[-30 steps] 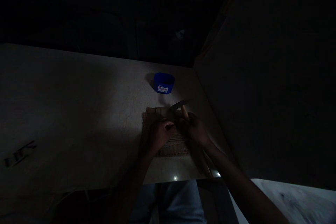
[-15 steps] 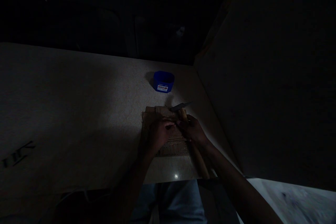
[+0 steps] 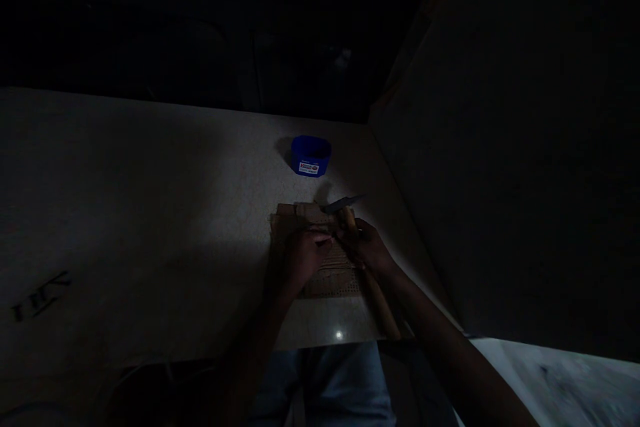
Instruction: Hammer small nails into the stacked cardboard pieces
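Observation:
On the table lies a flat stack of brown corrugated cardboard [image 3: 333,285], with rows of small holes near its front edge. My left hand [image 3: 304,259] rests over its left part, thumb and fingertips pinched together; whatever is between them is too small and dark to make out. My right hand [image 3: 374,250] is closed over the wooden handle of a hammer [image 3: 380,307], close to its dark metal head. That head sticks out beyond the cardboard's far right corner, and the handle slants back toward the table's front edge. The right fingertips come close to the left ones.
Behind the cardboard stands a blue plastic tub [image 3: 310,157] with a white label. The pale table [image 3: 175,180] carries a dark marking [image 3: 43,297] at left. A dark upright panel [image 3: 500,147] borders the right side. The light is very dim.
Both hands, the hammer and the cardboard stay almost exactly where they were. The whole view has shifted slightly, and the picture looks a little darker.

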